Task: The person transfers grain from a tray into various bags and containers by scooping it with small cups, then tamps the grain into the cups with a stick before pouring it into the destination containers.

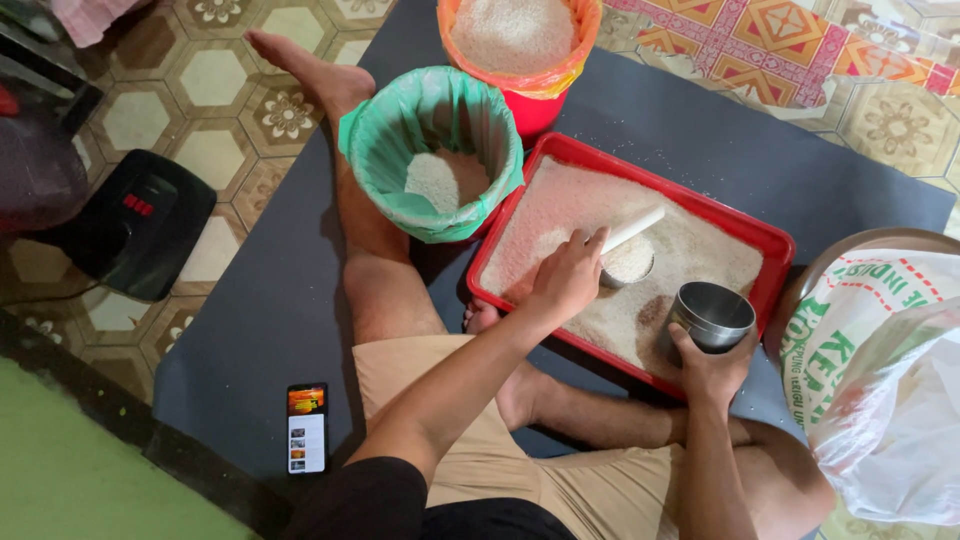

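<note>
A red tray point(770, 240) spread with rice lies on the dark mat in front of my crossed legs. My left hand point(566, 278) is closed on a white-handled scoop point(630, 250) heaped with rice, held over the tray's middle. My right hand point(712, 368) grips a small steel cup point(712, 314) from below at the tray's near right edge; the cup looks empty inside.
A green-lined bucket point(432, 150) partly filled with rice stands left of the tray. An orange-lined red bucket point(520, 50) full of rice sits behind it. A printed sack and plastic bags point(880, 380) lie at right, a black scale point(135, 225) at left, a phone point(306, 428) near my knee.
</note>
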